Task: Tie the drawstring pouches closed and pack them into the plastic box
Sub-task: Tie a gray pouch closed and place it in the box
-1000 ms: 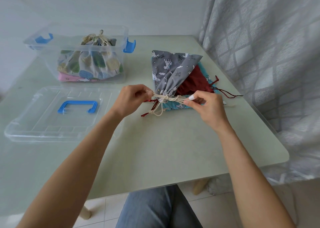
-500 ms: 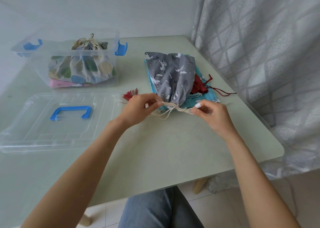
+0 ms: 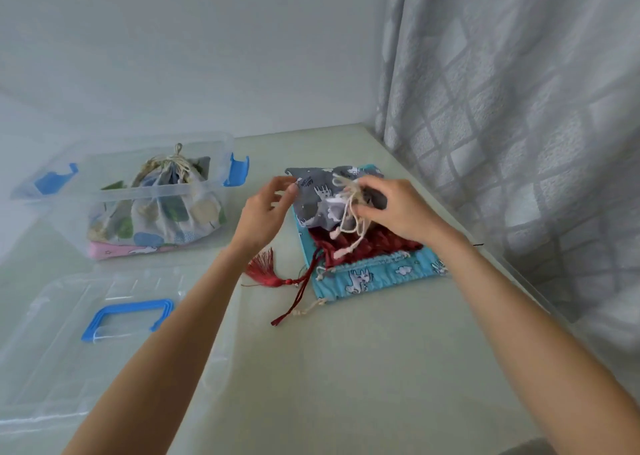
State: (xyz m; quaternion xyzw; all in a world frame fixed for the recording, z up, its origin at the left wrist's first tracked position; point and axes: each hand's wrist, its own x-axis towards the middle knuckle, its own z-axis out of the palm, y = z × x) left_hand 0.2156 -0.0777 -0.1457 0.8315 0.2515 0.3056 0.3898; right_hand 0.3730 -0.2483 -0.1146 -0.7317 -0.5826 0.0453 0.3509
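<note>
Right now the grey pouch (image 3: 323,200) is lifted off the small stack at the right of the table (image 3: 346,368), bunched in the right hand (image 3: 398,212), which is clamped on its gathered neck with the cream drawstring (image 3: 349,219) looping and dangling below the fingers. The left hand (image 3: 265,217) is spread and loose just left of the pouch, fingertips at or near its left edge; whether they actually touch the cloth cannot be told. Beneath the held pouch lie a dark red pouch (image 3: 367,246), its tassel (image 3: 263,271) trailing toward the near left, and a turquoise pouch (image 3: 377,276), both flat and apparently not yet tied. What the next move turns on is direction: the plastic box (image 3: 156,195) stands well apart to the left and slightly farther away, open, with a leaf-print pouch (image 3: 159,212) already inside over a pink one. Its lid (image 3: 86,333) rests on the near left. So the grey pouch would likely travel leftward, and the left hand is nearer the box.
</note>
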